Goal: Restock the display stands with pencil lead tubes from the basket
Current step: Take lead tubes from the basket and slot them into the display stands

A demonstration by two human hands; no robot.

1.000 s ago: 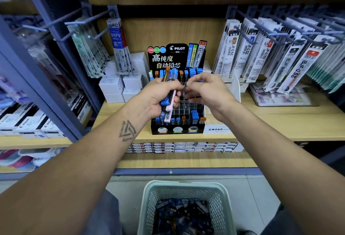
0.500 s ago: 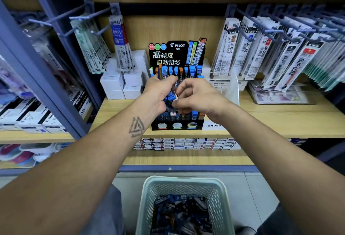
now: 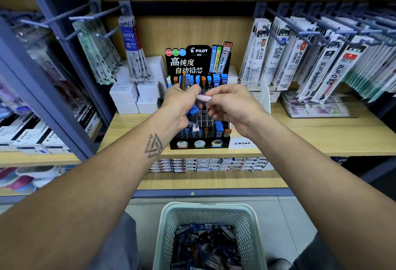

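Both forearms outstretched; left grip (image 3: 182, 104) and right grip (image 3: 231, 104) curled, near-touching

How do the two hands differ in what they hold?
The left hand grips a bundle of tubes, blue caps showing; the right hand pinches a single pink tube. The left's tubes stand roughly upright; the right's lies near level. Both hover above the Pilot stand.

Black Pilot display stand (image 3: 198, 144) upright on wooden shelf, grid slots part-filled with blue- and orange-capped lead tubes | pale pink lead tube (image 3: 203, 98) held level before stand | pale green mesh basket (image 3: 165, 224) at 6 o'clock, heaped with tubes
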